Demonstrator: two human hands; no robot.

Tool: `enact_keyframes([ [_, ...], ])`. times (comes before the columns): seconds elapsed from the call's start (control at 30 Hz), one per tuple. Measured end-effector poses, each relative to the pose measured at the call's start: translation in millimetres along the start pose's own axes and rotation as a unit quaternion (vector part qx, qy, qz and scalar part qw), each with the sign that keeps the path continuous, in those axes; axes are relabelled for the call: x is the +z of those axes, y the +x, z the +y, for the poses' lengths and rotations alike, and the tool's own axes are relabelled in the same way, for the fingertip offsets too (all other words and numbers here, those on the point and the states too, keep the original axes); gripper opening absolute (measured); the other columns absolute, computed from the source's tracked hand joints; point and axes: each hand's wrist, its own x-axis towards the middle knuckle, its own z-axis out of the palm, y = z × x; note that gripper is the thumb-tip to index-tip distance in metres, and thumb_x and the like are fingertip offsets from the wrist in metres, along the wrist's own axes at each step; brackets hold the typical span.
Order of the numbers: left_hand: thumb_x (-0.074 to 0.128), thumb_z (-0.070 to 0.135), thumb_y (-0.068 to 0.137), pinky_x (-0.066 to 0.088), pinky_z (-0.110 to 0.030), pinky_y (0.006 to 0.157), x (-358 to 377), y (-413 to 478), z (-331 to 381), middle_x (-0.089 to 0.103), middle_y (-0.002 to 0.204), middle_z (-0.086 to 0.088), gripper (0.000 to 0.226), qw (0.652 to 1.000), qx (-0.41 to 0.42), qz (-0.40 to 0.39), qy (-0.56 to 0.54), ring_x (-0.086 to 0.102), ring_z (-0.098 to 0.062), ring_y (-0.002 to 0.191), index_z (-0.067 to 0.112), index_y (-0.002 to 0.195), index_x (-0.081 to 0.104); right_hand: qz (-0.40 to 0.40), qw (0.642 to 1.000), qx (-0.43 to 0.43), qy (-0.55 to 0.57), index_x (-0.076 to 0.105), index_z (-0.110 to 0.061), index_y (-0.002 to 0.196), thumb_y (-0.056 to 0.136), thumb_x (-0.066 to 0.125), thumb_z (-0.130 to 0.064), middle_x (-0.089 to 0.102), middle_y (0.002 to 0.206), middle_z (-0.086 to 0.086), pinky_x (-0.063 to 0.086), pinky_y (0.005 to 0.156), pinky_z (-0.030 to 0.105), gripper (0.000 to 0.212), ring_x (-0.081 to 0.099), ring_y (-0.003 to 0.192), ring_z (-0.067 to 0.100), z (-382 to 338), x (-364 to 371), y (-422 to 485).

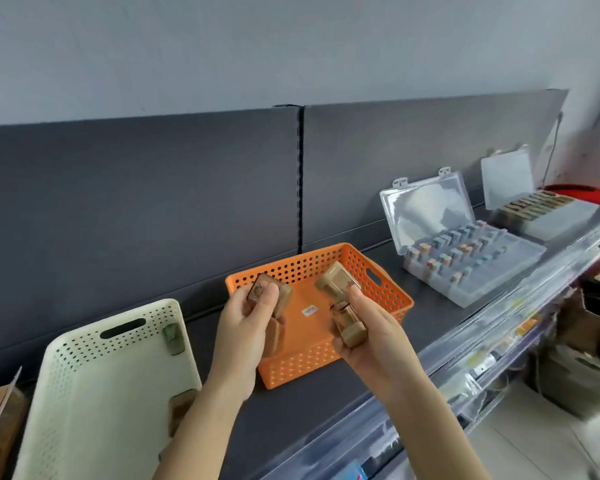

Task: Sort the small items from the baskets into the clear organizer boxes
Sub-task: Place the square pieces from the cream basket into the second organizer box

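So, head view: we look down along a shelf, with both hands raised over the orange basket.
Left hand [250,320]: fingers and thumb are curled round tan blocks [269,292]; the top one shows a printed face and another sits below it.
Right hand [371,337]: it clamps two clear tubes [340,285] with tan ends, one sticking up past the thumb and the other lying across the fingers.
Hands: we see them apart, side by side.
Orange basket [388,292]: it sits flat on the shelf, with a small label on its floor.
White basket [84,393]: it stands left of the orange one, tilted towards us, with a greenish piece [173,336] in its far right corner (too blurred for us to name).
Near organizer box [492,282]: it lies right of the orange basket with its lid propped open and rows of small capped pieces standing inside.
Far organizer box [555,220]: it lies beyond the near one, lid up, holding a row of tan pieces.
Shelf [326,410]: it is dark grey and matt, with a clear plastic strip [499,306] along its front edge.
Room: a dark back panel [136,185] with a vertical seam runs behind the shelf, and a pale grey wall [291,46] rises above it.
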Motion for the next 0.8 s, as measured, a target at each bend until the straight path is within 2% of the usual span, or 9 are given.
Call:
enact_keyframes([
  [0.13,0.059,0.036,0.09,0.048,-0.03,0.056,67,-5,-13,0.07,0.083,-0.004,0.022,0.999,-0.016,-0.041,-0.001,0.064,-0.014,0.065,0.017,0.099,0.065,0.047,0.999,-0.018,-0.009,0.075,-0.02,0.083,0.071,0.07,-0.04,0.061,0.082,0.002,0.046,0.065,0.026,0.024,0.057,0.077,0.018,-21,-61,-7],
  [0.27,0.06,0.037,0.089,0.05,-0.03,0.054,142,-11,-26,0.07,0.077,0.001,0.02,0.997,-0.046,-0.064,-0.01,0.065,-0.013,0.064,0.021,0.099,0.065,0.076,0.997,-0.032,-0.002,0.074,-0.021,0.077,0.081,0.066,-0.033,0.059,0.076,0.002,0.043,0.065,0.026,0.016,0.052,0.083,0.022,-48,-127,-11],
  [0.4,0.059,0.046,0.085,0.048,-0.026,0.053,224,-15,-39,0.069,0.082,-0.008,0.038,0.992,-0.077,-0.101,-0.005,0.066,-0.013,0.066,0.014,0.103,0.062,0.099,0.995,-0.022,0.015,0.073,-0.02,0.078,0.072,0.07,-0.035,0.061,0.077,0.003,0.044,0.062,0.026,0.017,0.056,0.08,0.022,-84,-199,-10],
  [0.5,0.061,0.046,0.08,0.048,-0.028,0.052,280,-18,-51,0.066,0.078,-0.013,0.047,0.987,-0.109,-0.114,-0.026,0.063,-0.017,0.063,0.005,0.104,0.059,0.123,0.992,-0.022,0.023,0.071,-0.02,0.075,0.072,0.071,-0.033,0.063,0.074,0.001,0.045,0.063,0.025,0.013,0.059,0.076,0.019,-108,-245,-10],
  [0.6,0.057,0.035,0.092,0.049,-0.028,0.048,332,-19,-63,0.063,0.078,-0.01,0.029,0.977,-0.152,-0.129,-0.077,0.062,-0.017,0.064,0.009,0.104,0.059,0.15,0.988,-0.029,0.039,0.07,-0.019,0.081,0.069,0.072,-0.033,0.064,0.076,0.003,0.044,0.067,0.029,0.019,0.059,0.075,0.02,-130,-290,-11],
  [0.67,0.054,0.032,0.095,0.053,-0.034,0.058,364,-16,-69,0.062,0.087,-0.009,0.02,0.97,-0.168,-0.15,-0.091,0.063,-0.018,0.068,0.018,0.108,0.059,0.176,0.983,-0.033,0.044,0.07,-0.017,0.082,0.071,0.072,-0.032,0.063,0.078,0.005,0.045,0.066,0.029,0.019,0.06,0.074,0.02,-143,-318,-9],
  [0.73,0.053,0.031,0.096,0.05,-0.037,0.064,395,-10,-74,0.062,0.093,-0.01,0.018,0.965,-0.175,-0.169,-0.1,0.062,-0.021,0.072,0.026,0.112,0.06,0.196,0.978,-0.04,0.051,0.072,-0.017,0.083,0.075,0.072,-0.03,0.064,0.081,0.006,0.046,0.065,0.029,0.016,0.061,0.074,0.021,-156,-343,-7],
  [0.8,0.054,0.032,0.096,0.05,-0.033,0.06,426,-3,-78,0.063,0.092,-0.009,0.018,0.96,-0.182,-0.186,-0.106,0.062,-0.021,0.071,0.026,0.111,0.061,0.212,0.975,-0.048,0.04,0.072,-0.017,0.085,0.08,0.071,-0.029,0.064,0.083,0.006,0.046,0.065,0.03,0.013,0.061,0.076,0.022,-168,-367,0],
])
